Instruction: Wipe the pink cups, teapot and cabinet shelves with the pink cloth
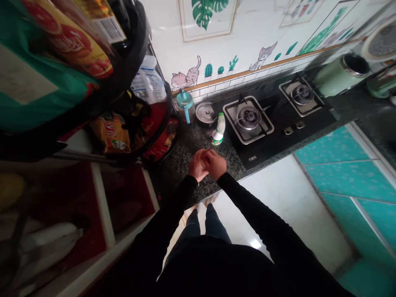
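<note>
two grips, mine: left grip [197,165] and right grip [215,163] touching, both curled round one small pale item [201,160], kind unclear, above the speckled desk [182,159], near a white bottle [219,131].

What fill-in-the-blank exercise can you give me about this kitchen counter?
The gas stove has ____ burners.
The white bottle stands on the counter, ____ of the stove.
The left hand and right hand meet, both in ____ sleeves.
Missing words: two; left; black.
</note>
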`<state>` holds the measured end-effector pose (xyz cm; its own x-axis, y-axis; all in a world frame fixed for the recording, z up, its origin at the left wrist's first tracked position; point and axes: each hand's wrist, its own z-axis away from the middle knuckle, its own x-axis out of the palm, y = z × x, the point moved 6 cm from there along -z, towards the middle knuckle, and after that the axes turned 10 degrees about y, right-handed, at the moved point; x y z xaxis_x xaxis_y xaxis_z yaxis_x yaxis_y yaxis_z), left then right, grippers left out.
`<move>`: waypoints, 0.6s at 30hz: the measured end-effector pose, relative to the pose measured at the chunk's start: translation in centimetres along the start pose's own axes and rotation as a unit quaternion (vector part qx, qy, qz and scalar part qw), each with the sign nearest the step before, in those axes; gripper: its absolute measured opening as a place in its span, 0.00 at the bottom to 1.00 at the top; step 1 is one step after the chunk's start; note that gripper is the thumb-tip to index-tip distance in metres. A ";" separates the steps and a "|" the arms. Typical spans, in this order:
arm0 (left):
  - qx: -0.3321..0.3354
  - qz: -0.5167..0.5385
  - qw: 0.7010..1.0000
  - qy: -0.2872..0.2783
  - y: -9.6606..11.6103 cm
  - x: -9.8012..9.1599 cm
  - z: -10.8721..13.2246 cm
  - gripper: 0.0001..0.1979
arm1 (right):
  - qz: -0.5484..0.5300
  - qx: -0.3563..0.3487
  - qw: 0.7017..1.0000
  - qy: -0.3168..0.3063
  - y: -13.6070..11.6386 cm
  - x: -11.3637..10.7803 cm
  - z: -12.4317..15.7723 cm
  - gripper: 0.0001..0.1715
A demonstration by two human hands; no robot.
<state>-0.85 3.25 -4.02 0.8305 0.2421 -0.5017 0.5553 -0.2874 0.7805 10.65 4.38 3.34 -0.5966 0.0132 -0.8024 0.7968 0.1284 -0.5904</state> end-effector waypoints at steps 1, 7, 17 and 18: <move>0.000 -0.008 1.000 -0.004 -0.1 0.0 0.0 0.41 | -0.007 -0.009 1.000 -0.015 -0.3 0.2 0.7 0.08; -0.041 -0.049 0.998 0.015 -0.2 0.0 0.3 0.50 | -0.070 0.031 0.997 0.013 3.4 -1.5 5.2 0.07; -0.061 -0.063 0.996 0.005 2.2 -0.5 0.4 0.69 | -0.170 0.132 0.970 0.116 4.9 -4.1 3.3 0.12; -0.046 -0.062 0.997 -0.016 2.0 -0.4 -0.2 0.65 | -0.165 0.120 0.972 0.119 4.5 -3.7 3.2 0.11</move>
<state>-0.11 2.75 -2.18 0.7578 0.2396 -0.6069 0.6483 -0.1707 0.7420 16.73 1.69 3.42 -0.8058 0.2433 -0.5399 0.5408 -0.0692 -0.8383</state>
